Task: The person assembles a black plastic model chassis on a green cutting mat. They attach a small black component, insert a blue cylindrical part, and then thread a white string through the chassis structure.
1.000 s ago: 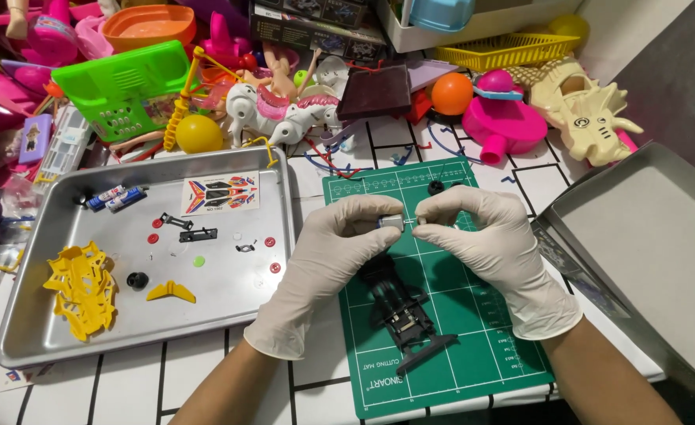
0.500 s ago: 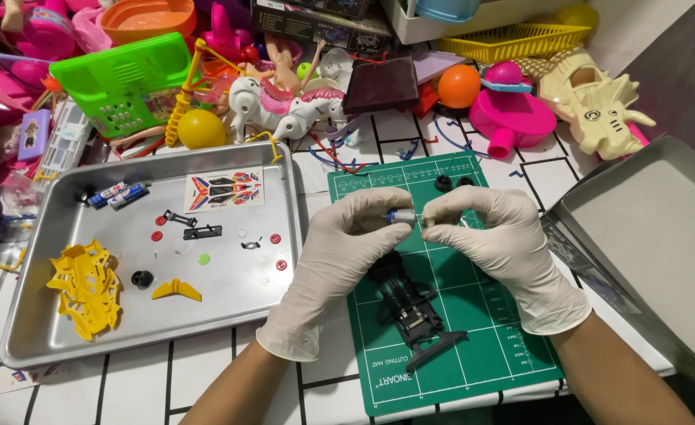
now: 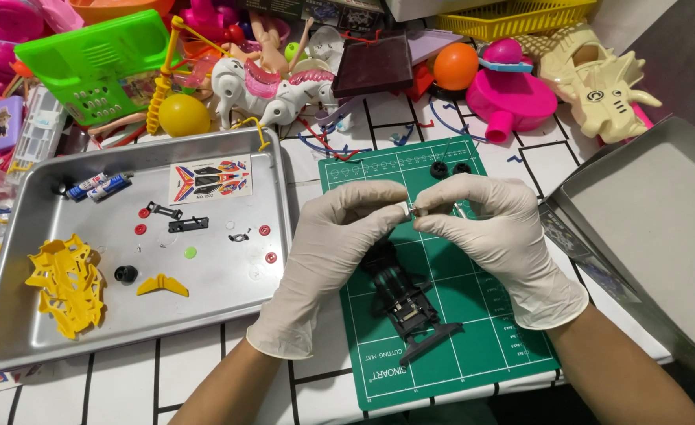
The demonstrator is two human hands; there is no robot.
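Observation:
Both my hands wear white gloves and meet over a green cutting mat (image 3: 473,346). My left hand (image 3: 335,244) and my right hand (image 3: 497,236) pinch one tiny pale part (image 3: 409,208) between their fingertips. Below them on the mat lies a black toy car chassis (image 3: 402,303), partly hidden by my left palm. Two small black wheels (image 3: 449,168) rest at the mat's far edge.
A metal tray (image 3: 17,236) on the left holds a yellow body shell (image 3: 64,283), a sticker sheet (image 3: 210,179), two batteries (image 3: 99,186) and several small red and black parts. A second metal tray (image 3: 662,212) is at the right. Colourful toys crowd the back.
The hands stay together on the small part with only slight finger shifts. The camera has moved closer, so the scene sits a little lower in view.

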